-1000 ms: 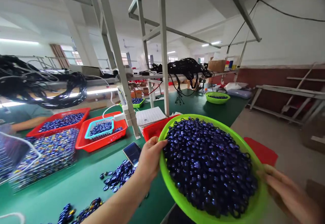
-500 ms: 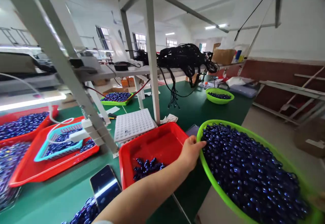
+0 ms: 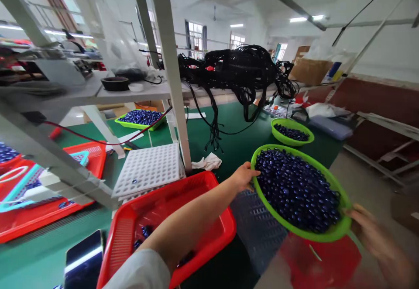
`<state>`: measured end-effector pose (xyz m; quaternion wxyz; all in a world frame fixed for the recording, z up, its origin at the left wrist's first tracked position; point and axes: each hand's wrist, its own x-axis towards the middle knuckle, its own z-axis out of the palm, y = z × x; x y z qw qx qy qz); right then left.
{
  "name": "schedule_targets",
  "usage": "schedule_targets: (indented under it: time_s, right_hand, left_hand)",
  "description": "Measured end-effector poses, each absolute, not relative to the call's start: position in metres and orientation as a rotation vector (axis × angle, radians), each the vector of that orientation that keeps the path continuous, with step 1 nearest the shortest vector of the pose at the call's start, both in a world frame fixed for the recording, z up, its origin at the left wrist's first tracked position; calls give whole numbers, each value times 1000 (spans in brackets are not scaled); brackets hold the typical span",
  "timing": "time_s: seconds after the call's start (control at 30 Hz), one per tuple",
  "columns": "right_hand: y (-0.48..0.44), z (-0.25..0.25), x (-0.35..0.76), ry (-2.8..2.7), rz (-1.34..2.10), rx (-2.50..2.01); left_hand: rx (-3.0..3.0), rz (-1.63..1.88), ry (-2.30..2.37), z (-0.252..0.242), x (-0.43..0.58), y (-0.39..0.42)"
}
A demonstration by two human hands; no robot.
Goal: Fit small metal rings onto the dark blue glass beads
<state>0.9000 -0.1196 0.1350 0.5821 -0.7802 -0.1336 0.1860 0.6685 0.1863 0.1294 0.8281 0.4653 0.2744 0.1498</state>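
Head view, green bowl [image 3: 309,235] of beads [image 3: 294,188] between left grip [image 3: 242,178] and right grip [image 3: 366,225]; both clasping its rim

ceiling lights [image 3: 297,19] glow, windows [image 3: 195,35] are curtained, and the white wall [image 3: 394,57] turns maroon below.

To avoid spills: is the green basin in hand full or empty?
Nearly full: dark blue pieces hide the bottom of the held basin and reach near its rim.
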Motion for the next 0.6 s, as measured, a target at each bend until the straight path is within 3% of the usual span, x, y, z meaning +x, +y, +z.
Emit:
schedule_targets:
  time_s: [0.17,0.6]
  right_hand:
    - [-48,115,963,-341,633,-1661]
    - [94,83,1021,-369,654,-1648]
  left_hand:
    - [965,362,633,112,690,228]
    - [857,542,849,66,726,303]
